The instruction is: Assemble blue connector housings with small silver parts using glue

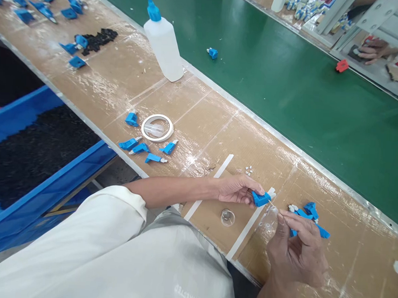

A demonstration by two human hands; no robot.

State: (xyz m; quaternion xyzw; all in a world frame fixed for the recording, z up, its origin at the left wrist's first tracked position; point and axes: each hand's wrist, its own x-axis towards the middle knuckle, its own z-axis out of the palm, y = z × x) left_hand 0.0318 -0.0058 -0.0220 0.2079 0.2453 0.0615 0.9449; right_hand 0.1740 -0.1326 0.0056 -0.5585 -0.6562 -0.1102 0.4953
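Observation:
My left hand (238,190) pinches a blue plastic part (261,199) with a white tip, above the cardboard-covered bench. Close to its right, my right hand (297,243) is closed on a thin, pale stick-like tool (273,207) whose end reaches the blue part. Several more blue parts (311,210) lie just beyond my right hand, partly hidden by it. Below my left hand stands a small clear round cup (228,217). A few tiny white pieces (249,170) lie on the bench past my left hand.
A white squeeze bottle (166,47) with a blue nozzle stands at the green belt's (272,81) edge. A tape roll (157,128) lies near several blue parts. Black pieces (99,41) are heaped farther left. A blue bin (48,159) stands below the bench. Another person's hand (374,51) shows across the belt.

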